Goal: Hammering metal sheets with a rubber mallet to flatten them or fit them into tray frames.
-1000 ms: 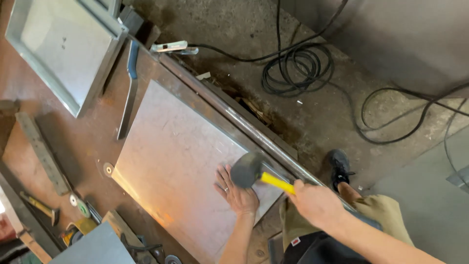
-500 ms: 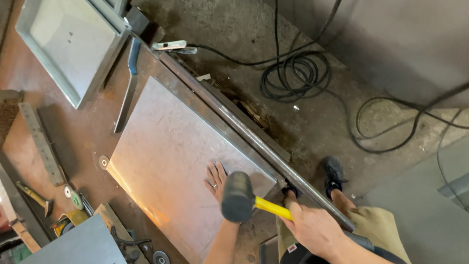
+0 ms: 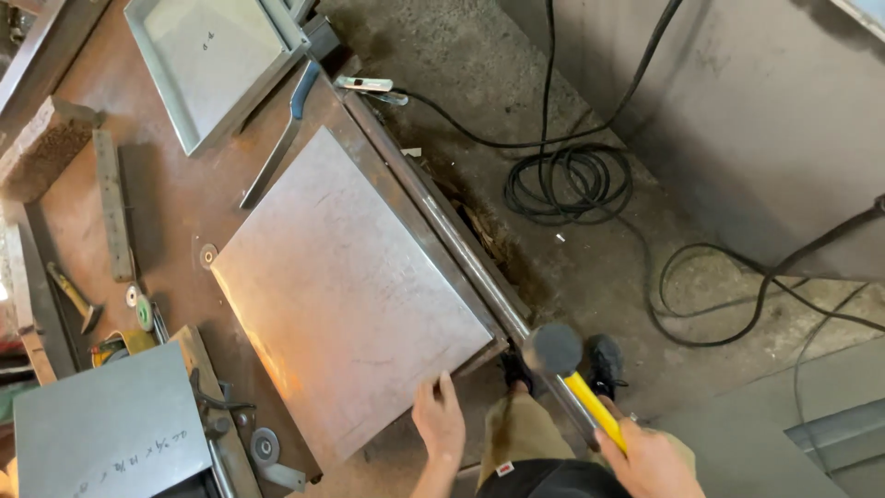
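Right hand [image 3: 653,461] gripped one yellow-handled rubber mallet [image 3: 553,350]; left hand [image 3: 439,422] lay flat, fingers spread, on one steel sheet [image 3: 346,286]. Rusty workbench [image 3: 175,203], concrete floor [image 3: 572,111], one coiled cable [image 3: 567,184].

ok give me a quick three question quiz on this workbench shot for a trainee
1. True or false: the left hand rests flat on the near edge of the metal sheet.
2. What does the right hand hold?
A. a mallet with a yellow handle
B. a paint brush
C. a coil of cable
3. Fill in: the mallet has its dark head raised off the sheet, over the ____ of the workbench.

Key:
1. true
2. A
3. edge: the head hangs past the sheet's corner, above the bench's rail, with the floor and the black cable coil beyond.
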